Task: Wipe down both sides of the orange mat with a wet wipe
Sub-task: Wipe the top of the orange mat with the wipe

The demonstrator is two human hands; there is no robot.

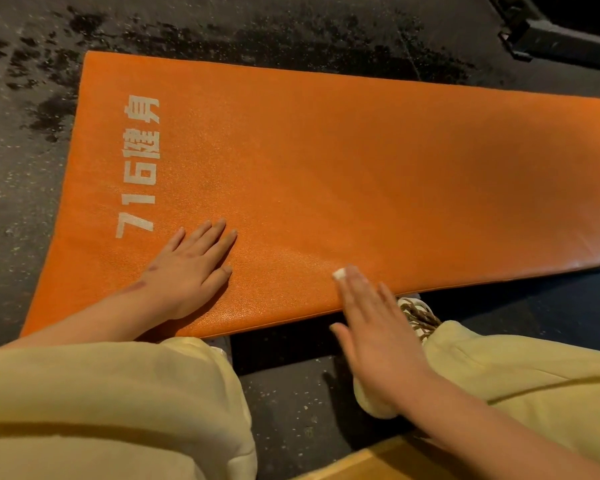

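Note:
The orange mat (326,161) lies flat on the dark floor, with white printed characters along its left end. My left hand (191,268) rests flat on the mat near its front edge, fingers straight and spread. My right hand (371,327) lies with straight fingers over the mat's front edge. It presses a small white wet wipe (340,274) against the mat; only a bit of the wipe shows past the fingertips.
The dark speckled floor (21,161) has wet patches behind and left of the mat. My knees in pale yellow trousers (101,403) fill the foreground. A laced shoe (418,315) sits under the mat's front edge. Black equipment (561,32) stands at the top right.

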